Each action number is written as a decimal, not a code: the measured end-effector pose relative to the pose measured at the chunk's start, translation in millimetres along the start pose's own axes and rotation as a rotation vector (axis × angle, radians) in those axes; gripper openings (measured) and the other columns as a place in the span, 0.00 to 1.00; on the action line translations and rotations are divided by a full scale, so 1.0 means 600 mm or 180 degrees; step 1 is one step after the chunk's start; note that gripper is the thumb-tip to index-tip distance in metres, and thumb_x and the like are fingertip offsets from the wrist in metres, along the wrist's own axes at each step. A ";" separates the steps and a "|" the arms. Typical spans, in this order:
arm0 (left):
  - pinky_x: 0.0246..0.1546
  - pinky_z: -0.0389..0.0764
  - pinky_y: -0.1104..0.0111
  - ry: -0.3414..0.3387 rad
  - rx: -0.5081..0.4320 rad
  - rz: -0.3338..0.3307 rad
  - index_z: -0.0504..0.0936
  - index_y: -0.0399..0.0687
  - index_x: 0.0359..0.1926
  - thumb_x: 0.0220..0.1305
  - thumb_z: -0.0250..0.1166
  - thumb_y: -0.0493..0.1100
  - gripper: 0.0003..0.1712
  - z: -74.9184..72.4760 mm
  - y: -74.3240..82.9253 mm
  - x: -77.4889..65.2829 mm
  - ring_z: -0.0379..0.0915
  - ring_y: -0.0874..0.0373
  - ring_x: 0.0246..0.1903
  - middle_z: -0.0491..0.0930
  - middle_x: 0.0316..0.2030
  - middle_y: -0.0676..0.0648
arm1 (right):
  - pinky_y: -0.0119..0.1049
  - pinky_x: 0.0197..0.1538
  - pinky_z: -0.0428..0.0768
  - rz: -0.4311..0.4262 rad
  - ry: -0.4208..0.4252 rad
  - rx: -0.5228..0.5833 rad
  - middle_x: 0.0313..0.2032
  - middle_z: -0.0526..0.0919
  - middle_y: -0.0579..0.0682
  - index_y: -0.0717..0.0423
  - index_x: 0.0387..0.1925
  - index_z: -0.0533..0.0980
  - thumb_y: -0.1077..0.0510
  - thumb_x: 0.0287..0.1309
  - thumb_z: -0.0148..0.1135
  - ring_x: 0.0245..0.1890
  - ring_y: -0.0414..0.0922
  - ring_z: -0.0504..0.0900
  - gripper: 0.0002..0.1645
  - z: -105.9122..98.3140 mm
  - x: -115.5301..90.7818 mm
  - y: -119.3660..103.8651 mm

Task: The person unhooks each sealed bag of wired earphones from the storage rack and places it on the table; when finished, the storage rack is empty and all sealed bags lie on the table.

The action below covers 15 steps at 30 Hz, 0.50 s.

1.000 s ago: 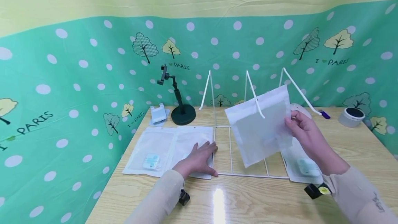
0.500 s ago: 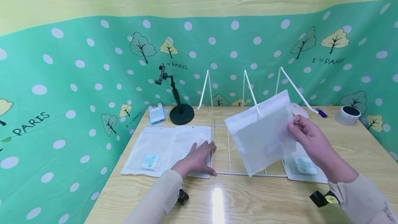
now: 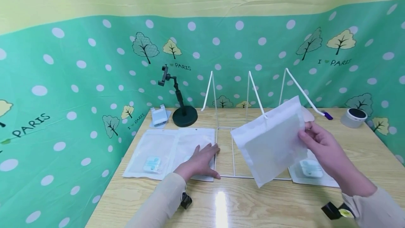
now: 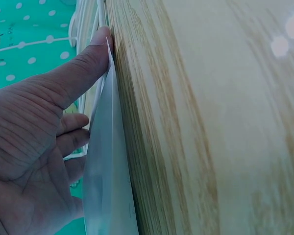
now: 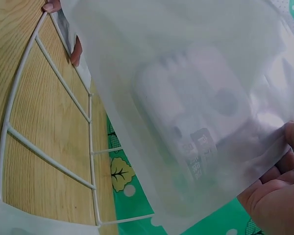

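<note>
My right hand (image 3: 326, 150) pinches the right edge of a frosted zip pouch (image 3: 275, 147), which tilts in the air above a white wire rack (image 3: 234, 150). The tip of the rack's middle hook (image 3: 257, 94) meets the pouch's top edge. Inside, the right wrist view shows a blurred pale boxy thing (image 5: 196, 93) with rounded corners. My left hand (image 3: 199, 163) lies spread over a flat pouch (image 3: 196, 138) and the rack's left side, fingers apart. Its thumb (image 4: 83, 66) rests at the front wire by the pouch's edge.
Another pouch (image 3: 159, 143) lies at the far left, and one (image 3: 311, 169) lies right of the rack. Behind stand a black phone stand (image 3: 185, 116), a light-blue holder (image 3: 159, 116) and a round white jar-like thing (image 3: 353, 119). A purple-capped item (image 3: 328, 116) lies nearby.
The right hand has drawn the pouch toward me, down and to the right, so its top edge has slid along the middle hook to the tip. The left hand stays put.
</note>
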<state>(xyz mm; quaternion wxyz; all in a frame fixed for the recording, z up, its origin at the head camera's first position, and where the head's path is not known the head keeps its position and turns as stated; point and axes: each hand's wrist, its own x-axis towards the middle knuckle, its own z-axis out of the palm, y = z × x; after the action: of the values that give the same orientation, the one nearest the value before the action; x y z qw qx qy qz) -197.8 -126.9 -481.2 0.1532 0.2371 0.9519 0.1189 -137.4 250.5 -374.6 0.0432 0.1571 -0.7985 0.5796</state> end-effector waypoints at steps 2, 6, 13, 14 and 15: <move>0.70 0.42 0.43 -0.0001 0.0001 -0.0003 0.61 0.51 0.73 0.41 0.76 0.68 0.61 -0.001 0.001 0.000 0.44 0.51 0.74 0.55 0.74 0.49 | 0.24 0.45 0.79 -0.0056 0.0004 0.0053 0.49 0.80 0.37 0.58 0.51 0.71 0.62 0.74 0.46 0.47 0.32 0.80 0.10 -0.002 -0.003 -0.004; 0.70 0.41 0.43 -0.0001 -0.0002 -0.0007 0.61 0.51 0.73 0.41 0.76 0.67 0.61 -0.002 0.002 -0.002 0.44 0.50 0.74 0.55 0.74 0.49 | 0.24 0.44 0.79 -0.0168 0.0054 0.0170 0.49 0.81 0.38 0.60 0.50 0.71 0.64 0.73 0.46 0.46 0.33 0.80 0.09 -0.003 -0.009 -0.013; 0.70 0.42 0.42 0.0003 0.0003 0.0035 0.61 0.51 0.73 0.41 0.76 0.68 0.61 -0.002 0.000 -0.001 0.44 0.50 0.74 0.55 0.74 0.48 | 0.22 0.43 0.78 -0.0272 0.0251 0.0282 0.42 0.82 0.42 0.59 0.50 0.74 0.67 0.71 0.47 0.43 0.35 0.80 0.12 -0.010 -0.026 -0.026; 0.70 0.42 0.42 0.0003 0.0000 0.0035 0.61 0.51 0.73 0.41 0.76 0.68 0.61 -0.002 0.000 -0.001 0.44 0.50 0.74 0.55 0.74 0.48 | 0.22 0.43 0.78 -0.0288 0.0275 0.0327 0.41 0.82 0.43 0.59 0.51 0.74 0.68 0.71 0.47 0.43 0.35 0.80 0.12 -0.012 -0.028 -0.027; 0.70 0.42 0.42 0.0007 -0.0007 0.0036 0.62 0.51 0.73 0.41 0.76 0.68 0.60 -0.002 0.000 -0.001 0.45 0.50 0.74 0.55 0.74 0.48 | 0.22 0.43 0.77 -0.0318 0.0297 0.0358 0.41 0.82 0.44 0.60 0.51 0.74 0.68 0.71 0.47 0.43 0.35 0.80 0.13 -0.015 -0.030 -0.028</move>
<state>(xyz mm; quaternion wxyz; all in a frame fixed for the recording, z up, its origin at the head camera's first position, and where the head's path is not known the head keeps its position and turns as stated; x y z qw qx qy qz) -197.8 -127.1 -480.3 0.1518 0.2421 0.9506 0.1211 -116.0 257.9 -361.0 0.1004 0.1717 -0.7529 0.6273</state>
